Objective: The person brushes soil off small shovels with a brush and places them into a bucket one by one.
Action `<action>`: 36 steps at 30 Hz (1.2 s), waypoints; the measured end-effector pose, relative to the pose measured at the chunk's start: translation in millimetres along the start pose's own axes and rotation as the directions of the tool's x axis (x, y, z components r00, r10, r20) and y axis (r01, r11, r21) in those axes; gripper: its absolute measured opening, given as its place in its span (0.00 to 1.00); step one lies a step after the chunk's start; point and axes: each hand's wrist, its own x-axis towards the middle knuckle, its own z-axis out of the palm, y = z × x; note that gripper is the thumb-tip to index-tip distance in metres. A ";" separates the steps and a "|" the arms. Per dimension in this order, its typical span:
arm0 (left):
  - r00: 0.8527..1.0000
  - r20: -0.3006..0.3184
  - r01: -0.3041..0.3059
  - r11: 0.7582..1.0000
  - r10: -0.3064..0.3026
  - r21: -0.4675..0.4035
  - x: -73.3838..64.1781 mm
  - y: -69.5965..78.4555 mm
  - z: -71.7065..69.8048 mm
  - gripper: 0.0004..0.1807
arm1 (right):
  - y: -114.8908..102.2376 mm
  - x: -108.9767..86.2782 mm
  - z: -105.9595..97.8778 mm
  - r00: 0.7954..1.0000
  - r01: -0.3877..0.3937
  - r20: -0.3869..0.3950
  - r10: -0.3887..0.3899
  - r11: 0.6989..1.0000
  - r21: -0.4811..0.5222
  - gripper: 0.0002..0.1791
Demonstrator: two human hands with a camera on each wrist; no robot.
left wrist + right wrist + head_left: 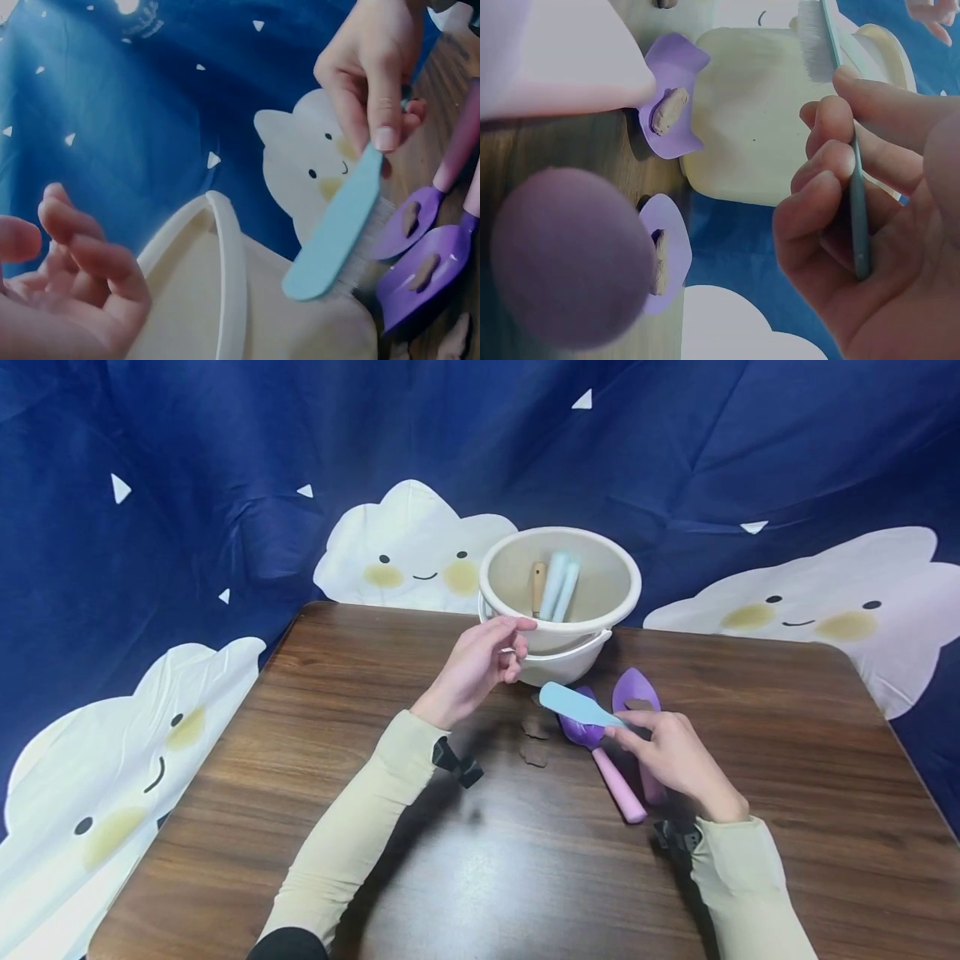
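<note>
Gripping by the handle is noted for the light-blue brush (579,703), right of centre in the head view; the handle is pinched between thumb and curled fingers of the right hand (678,756). The flat back is turned upward; white bristles (364,255) are seen along the lower edge in the left-wrist view. The left hand (480,664) is at mid-frame, fingers loosely bent, nothing held; whether the white bucket (634,587) is touched cannot be told.

Below the brush in the head view lies one purple scoop (579,734), with a second purple scoop (634,683) just to its right. A brown piece is borne by each, one clear in the right-wrist view (670,111). Loose brown fragments (535,753) lie on the table, left of the scoops.

Judged best: a light grip, brush tilted only slightly, scoops not knocked lest the pieces be spilled, bucket rim cleared.
</note>
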 end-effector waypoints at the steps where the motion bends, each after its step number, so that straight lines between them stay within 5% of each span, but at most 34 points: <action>1: 1.000 -0.016 0.011 1.000 -0.011 0.024 -1.6 -1.1 -0.8 0.19 | 0.4 -0.3 -0.4 1.000 -0.001 0.001 0.001 1.000 0.001 0.17; 7: 0.994 -0.069 0.090 0.984 -0.080 0.155 -12.2 -10.6 -7.0 0.20 | 2.6 -2.5 -5.1 1.000 -0.013 0.010 0.012 1.000 0.008 0.18; 14: 0.981 -0.020 0.187 0.925 -0.191 0.331 -26.2 -28.1 -10.7 0.18 | 4.6 -4.9 -12.1 1.000 -0.006 -0.010 0.006 1.000 0.011 0.18; 20: 0.940 0.063 0.283 0.871 -0.334 0.403 -38.2 -56.4 -5.5 0.19 | 8.3 -7.5 -17.2 0.999 -0.002 -0.043 0.002 1.000 -0.001 0.18; 25: 0.897 0.123 0.363 0.865 -0.425 0.348 -45.6 -85.2 5.7 0.20 | 11.9 -10.3 -22.0 0.999 -0.026 -0.041 0.027 1.000 0.014 0.19; 30: 0.896 0.118 0.349 0.844 -0.428 0.407 -50.2 -108.3 24.2 0.15 | 14.7 -13.3 -26.0 0.997 -0.068 -0.028 0.068 0.997 0.028 0.20; 32: 0.908 0.126 0.276 0.799 -0.398 0.535 -51.3 -113.3 32.9 0.13 | 15.7 -14.7 -26.9 0.996 -0.087 -0.016 0.088 0.996 0.036 0.20; 33: 0.917 0.133 0.219 0.753 -0.376 0.621 -51.5 -114.8 37.4 0.13 | 16.2 -15.4 -27.2 0.995 -0.097 -0.006 0.097 0.994 0.043 0.20; 36: 0.939 0.178 0.013 0.544 -0.296 0.839 -51.4 -116.5 50.2 0.16 | 17.7 -17.2 -27.3 0.993 -0.120 0.012 0.119 0.991 0.062 0.21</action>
